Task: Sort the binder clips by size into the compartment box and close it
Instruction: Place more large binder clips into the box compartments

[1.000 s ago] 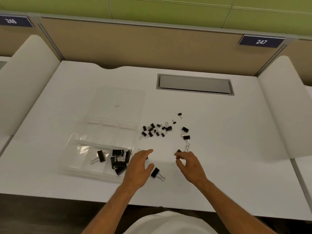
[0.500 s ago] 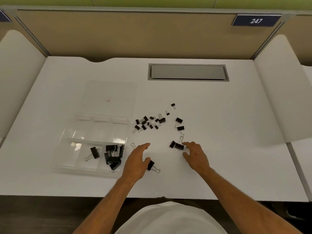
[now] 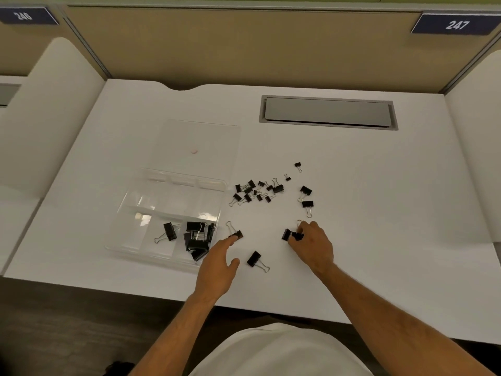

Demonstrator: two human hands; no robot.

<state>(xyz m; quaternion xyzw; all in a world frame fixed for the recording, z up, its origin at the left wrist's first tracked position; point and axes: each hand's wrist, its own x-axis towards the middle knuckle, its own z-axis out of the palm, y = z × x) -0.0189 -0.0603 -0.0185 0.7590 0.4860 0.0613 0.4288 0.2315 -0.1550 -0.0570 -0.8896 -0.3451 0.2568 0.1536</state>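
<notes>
A clear compartment box (image 3: pixel 127 234) lies open at the left, its lid (image 3: pixel 198 143) flat behind it. Several large black binder clips (image 3: pixel 196 237) sit in its front compartments. A pile of small clips (image 3: pixel 256 191) lies right of the box. My left hand (image 3: pixel 217 263) rests flat with its fingertip touching a large clip (image 3: pixel 237 234). Another large clip (image 3: pixel 254 259) lies beside its thumb. My right hand (image 3: pixel 313 244) curls its fingers onto large clips (image 3: pixel 288 235) on the table. Two medium clips (image 3: pixel 306 198) lie beyond that hand.
A grey cable flap (image 3: pixel 328 112) is set into the white desk (image 3: pixel 379 213) at the back. White curved dividers stand at both sides, and a tan partition with number plates runs behind. The desk's front edge is close to my body.
My right hand dropped onto the table and closed its fingers on the large clips. My left hand slid forward until its fingertip met a clip near the box.
</notes>
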